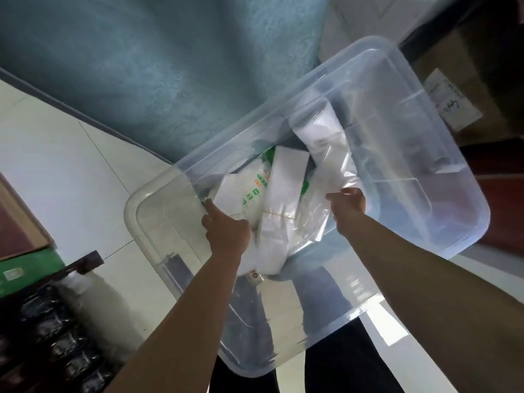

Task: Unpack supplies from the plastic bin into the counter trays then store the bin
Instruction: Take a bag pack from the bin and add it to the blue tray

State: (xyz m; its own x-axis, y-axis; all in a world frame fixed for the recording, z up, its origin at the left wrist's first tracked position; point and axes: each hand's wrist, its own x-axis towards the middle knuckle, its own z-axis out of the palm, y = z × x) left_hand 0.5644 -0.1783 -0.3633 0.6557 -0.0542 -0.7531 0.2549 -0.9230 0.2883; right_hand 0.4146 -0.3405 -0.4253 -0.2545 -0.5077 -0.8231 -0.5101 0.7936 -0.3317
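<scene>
I have both hands down inside the clear plastic bin point(442, 154), which hangs tilted in front of me above the tiled floor point(56, 165); I can't see what bears its weight. My left hand point(226, 231) lies against the white packet with green print point(249, 188) near the bin's near-left wall, forefinger stretched out along it and the other fingers curled under, so I can't tell whether it has a real hold. My right hand point(347, 204) pinches the edge of a clear plastic bag point(320, 180), fingers clamped on the film.

To do this step well, I judge I should gather one bundle at a time: the bag is slippery and loose, so I would bunch more film into the right hand before lifting, and steady the white packets point(283, 177) below so they don't drag out with it. The bin should be kept level, or the supplies slide toward the low corner.

Much is hard to make out. The counter trays are nowhere in view, so I can't say where they stand. The bag's contents blur into white shapes, the far end of the bin shows only reflections, and the cardboard box point(459, 89) at upper right and dark bundles point(51, 336) at lower left are cut off by the frame edge.
</scene>
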